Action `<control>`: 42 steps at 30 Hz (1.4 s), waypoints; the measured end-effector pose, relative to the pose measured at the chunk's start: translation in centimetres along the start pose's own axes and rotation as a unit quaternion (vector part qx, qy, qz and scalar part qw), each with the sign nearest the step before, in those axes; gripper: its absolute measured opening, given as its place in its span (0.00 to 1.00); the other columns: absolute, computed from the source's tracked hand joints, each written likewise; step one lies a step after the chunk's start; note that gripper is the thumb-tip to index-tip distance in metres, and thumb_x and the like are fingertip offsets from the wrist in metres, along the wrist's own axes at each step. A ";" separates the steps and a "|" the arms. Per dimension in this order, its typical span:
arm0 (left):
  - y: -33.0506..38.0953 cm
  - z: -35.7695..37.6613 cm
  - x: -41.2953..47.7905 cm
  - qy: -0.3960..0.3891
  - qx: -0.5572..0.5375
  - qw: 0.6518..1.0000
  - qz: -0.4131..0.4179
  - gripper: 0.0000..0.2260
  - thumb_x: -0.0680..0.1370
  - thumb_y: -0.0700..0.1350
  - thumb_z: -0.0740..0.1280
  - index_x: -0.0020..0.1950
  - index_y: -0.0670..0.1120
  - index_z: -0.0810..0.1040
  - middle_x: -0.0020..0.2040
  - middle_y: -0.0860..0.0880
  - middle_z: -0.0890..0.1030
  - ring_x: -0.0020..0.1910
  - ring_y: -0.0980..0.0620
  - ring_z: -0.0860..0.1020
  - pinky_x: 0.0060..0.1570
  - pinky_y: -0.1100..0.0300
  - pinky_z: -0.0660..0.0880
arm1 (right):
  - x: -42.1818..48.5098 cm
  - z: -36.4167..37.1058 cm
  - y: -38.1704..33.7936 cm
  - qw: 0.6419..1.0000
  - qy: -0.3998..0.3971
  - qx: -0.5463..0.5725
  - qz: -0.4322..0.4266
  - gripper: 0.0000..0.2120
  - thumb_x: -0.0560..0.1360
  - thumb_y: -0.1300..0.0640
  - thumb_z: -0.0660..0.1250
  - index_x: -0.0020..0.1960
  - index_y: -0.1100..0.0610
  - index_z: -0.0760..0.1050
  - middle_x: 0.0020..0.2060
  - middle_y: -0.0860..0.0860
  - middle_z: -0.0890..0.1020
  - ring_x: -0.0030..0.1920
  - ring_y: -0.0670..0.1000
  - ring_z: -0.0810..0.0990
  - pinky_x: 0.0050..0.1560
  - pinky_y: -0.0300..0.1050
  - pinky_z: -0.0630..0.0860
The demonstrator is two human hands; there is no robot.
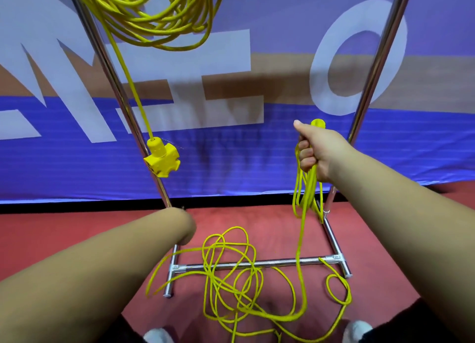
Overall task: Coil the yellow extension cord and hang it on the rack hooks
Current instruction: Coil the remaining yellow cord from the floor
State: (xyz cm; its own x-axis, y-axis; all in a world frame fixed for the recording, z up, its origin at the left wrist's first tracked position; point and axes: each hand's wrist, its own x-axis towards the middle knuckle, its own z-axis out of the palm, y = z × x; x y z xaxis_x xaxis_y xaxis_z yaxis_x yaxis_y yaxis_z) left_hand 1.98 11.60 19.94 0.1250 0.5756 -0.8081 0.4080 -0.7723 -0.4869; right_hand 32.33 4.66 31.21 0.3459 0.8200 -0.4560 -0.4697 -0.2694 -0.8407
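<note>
My right hand point(316, 150) grips a bunch of yellow extension cord loops point(307, 188) at mid height, in front of the rack's right post point(377, 60). A yellow plug end point(318, 123) sticks up above the fist. The rest of that cord lies in a loose tangle point(231, 278) on the floor, over the rack's base bar point(282, 261). Another yellow coil point(159, 16) hangs at the top of the rack, and its outlet block point(162, 159) dangles beside the left post point(115, 85). My left forearm point(128, 252) reaches toward the left post; its hand is hidden past the wrist.
A blue banner point(257, 150) with big white letters stands right behind the rack. The floor point(51, 240) is red. My shoe tips point(156, 336) show at the bottom edge, close to the tangled cord. The rack's feet point(169, 283) stick out toward me.
</note>
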 end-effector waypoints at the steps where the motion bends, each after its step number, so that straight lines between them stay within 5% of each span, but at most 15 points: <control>1: 0.2 0.3 0.2 0.005 -0.014 1.000 0.006 0.17 0.83 0.40 0.64 0.71 0.37 0.76 0.70 0.39 0.78 0.68 0.39 0.78 0.66 0.47 0.75 | 0.1 -0.1 0.0 1.000 -0.004 0.008 0.003 0.18 0.79 0.43 0.74 0.40 0.51 0.69 0.28 0.45 0.66 0.23 0.43 0.62 0.19 0.37 0.57; 5: 2.8 -0.1 -0.6 0.073 -0.197 0.973 0.091 0.31 0.83 0.54 0.66 0.83 0.46 0.62 0.78 0.44 0.71 0.75 0.41 0.72 0.70 0.52 0.70 | -0.2 0.4 -0.1 0.997 -0.027 0.067 0.012 0.18 0.80 0.45 0.73 0.40 0.51 0.68 0.29 0.45 0.64 0.23 0.42 0.61 0.18 0.36 0.56; 9: 7.6 -2.1 -2.6 0.104 -0.361 0.897 0.233 0.44 0.78 0.61 0.72 0.85 0.50 0.51 0.83 0.50 0.62 0.79 0.47 0.65 0.76 0.54 0.65 | -0.9 1.8 -0.4 0.987 -0.066 0.144 0.016 0.19 0.80 0.45 0.73 0.39 0.51 0.68 0.31 0.44 0.62 0.22 0.42 0.62 0.18 0.36 0.57; 12: 11.0 -3.5 -2.5 0.158 -0.435 0.852 0.243 0.48 0.76 0.63 0.74 0.85 0.49 0.49 0.83 0.49 0.62 0.78 0.46 0.67 0.73 0.57 0.66 | -1.8 2.7 -0.8 0.978 -0.094 0.187 0.020 0.20 0.80 0.45 0.73 0.38 0.52 0.69 0.29 0.44 0.62 0.21 0.42 0.63 0.18 0.35 0.57; 16: 12.8 -4.8 -1.0 0.208 -0.537 0.782 0.238 0.43 0.79 0.58 0.73 0.85 0.56 0.50 0.80 0.46 0.68 0.67 0.44 0.79 0.65 0.57 0.75 | -2.9 3.2 -1.4 0.961 -0.146 0.228 0.052 0.21 0.79 0.43 0.73 0.37 0.52 0.69 0.28 0.43 0.62 0.20 0.42 0.63 0.17 0.35 0.58; 19: 11.7 -5.5 -0.5 0.229 -0.560 0.737 0.302 0.20 0.83 0.54 0.68 0.74 0.65 0.72 0.70 0.47 0.79 0.59 0.45 0.83 0.60 0.48 0.81 | -3.4 2.7 -2.1 0.954 -0.170 0.239 0.069 0.21 0.79 0.42 0.73 0.37 0.53 0.70 0.26 0.43 0.63 0.19 0.42 0.64 0.16 0.35 0.58; 23: 9.5 -6.0 -1.1 0.322 -0.413 0.783 0.336 0.11 0.84 0.49 0.66 0.66 0.54 0.82 0.78 0.56 0.71 0.75 0.56 0.71 0.75 0.59 0.66 | -3.9 0.9 -2.9 0.943 -0.223 0.223 0.107 0.21 0.79 0.40 0.72 0.37 0.53 0.70 0.25 0.43 0.65 0.18 0.42 0.64 0.16 0.34 0.58; 26: 8.5 -5.6 -0.9 0.422 -0.260 0.818 0.292 0.12 0.84 0.51 0.62 0.60 0.48 0.82 0.67 0.49 0.82 0.63 0.46 0.81 0.60 0.52 0.77 | -4.1 -0.5 -3.5 0.946 -0.252 0.167 0.113 0.21 0.79 0.39 0.70 0.39 0.52 0.70 0.26 0.42 0.65 0.18 0.42 0.63 0.16 0.34 0.56; 30: 6.4 -4.7 -0.2 0.463 -0.110 0.840 0.260 0.08 0.80 0.46 0.61 0.53 0.44 0.77 0.55 0.45 0.80 0.46 0.39 0.81 0.46 0.46 0.79 | -4.3 -1.7 -3.9 0.970 -0.225 0.042 0.086 0.20 0.79 0.37 0.70 0.40 0.52 0.72 0.28 0.42 0.64 0.18 0.41 0.61 0.16 0.33 0.53; 36: 3.4 -5.7 -3.0 0.447 -0.200 0.839 0.239 0.14 0.84 0.53 0.65 0.40 0.50 0.69 0.34 0.50 0.73 0.34 0.48 0.70 0.36 0.54 0.68 | -3.7 -3.1 -3.3 0.973 -0.175 -0.146 0.040 0.20 0.77 0.37 0.72 0.48 0.55 0.76 0.29 0.45 0.62 0.20 0.41 0.57 0.16 0.34 0.52; 39: 2.2 -6.8 -4.5 0.426 -0.259 0.856 0.136 0.21 0.81 0.60 0.66 0.39 0.47 0.68 0.32 0.50 0.71 0.34 0.50 0.71 0.34 0.54 0.70 | -3.5 -3.0 -2.9 0.957 -0.184 -0.224 0.024 0.17 0.79 0.42 0.72 0.45 0.54 0.73 0.29 0.47 0.63 0.21 0.42 0.57 0.18 0.34 0.52; 42: 1.1 -8.1 -5.9 0.423 -0.343 0.832 0.107 0.22 0.78 0.65 0.69 0.38 0.47 0.73 0.33 0.52 0.77 0.36 0.52 0.75 0.38 0.53 0.74 | -3.2 -2.4 -1.6 0.927 -0.190 -0.324 0.009 0.15 0.79 0.48 0.74 0.42 0.56 0.74 0.32 0.50 0.73 0.21 0.44 0.59 0.20 0.35 0.54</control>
State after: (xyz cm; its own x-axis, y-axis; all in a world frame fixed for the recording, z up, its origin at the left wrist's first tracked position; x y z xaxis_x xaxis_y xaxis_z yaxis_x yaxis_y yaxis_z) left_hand 9.05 9.50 26.89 0.7342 0.6523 -0.1884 0.6786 -0.7132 0.1754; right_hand 33.90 1.25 33.33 -0.0253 0.8981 -0.4391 0.1563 -0.4302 -0.8891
